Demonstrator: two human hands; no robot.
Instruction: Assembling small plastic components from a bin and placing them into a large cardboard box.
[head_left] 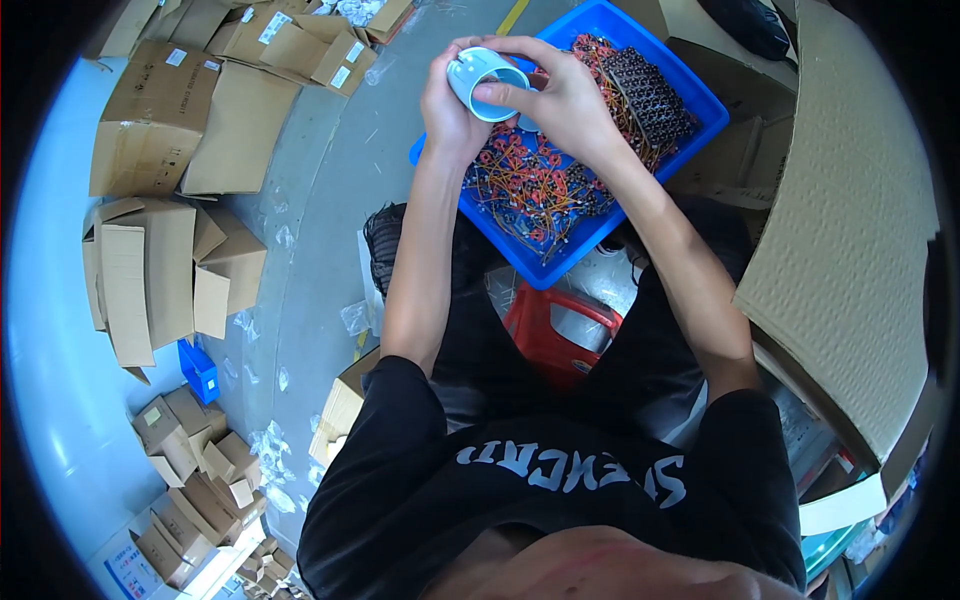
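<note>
A pale blue, hollow cylinder like a cup (463,79) is held between my two hands over the far left part of a blue plastic tray (545,272). My left hand (452,118) wraps round its left side. My right hand (578,108) grips it from the right, fingers over the far side and thumb at the open rim. The cylinder's mouth is tilted toward me; its inside is partly hidden by the thumb. Below my hands, the tray holds a tangle of red and orange wired parts (530,185) and a block of small dark parts in rows (650,100).
A red plastic stool (540,335) shows between my legs under the tray. A large cardboard sheet (850,230) rises close on the right. Open cartons (150,270) line the left wall, with a small blue bin (198,372) among them. Plastic scraps (270,455) litter the grey floor.
</note>
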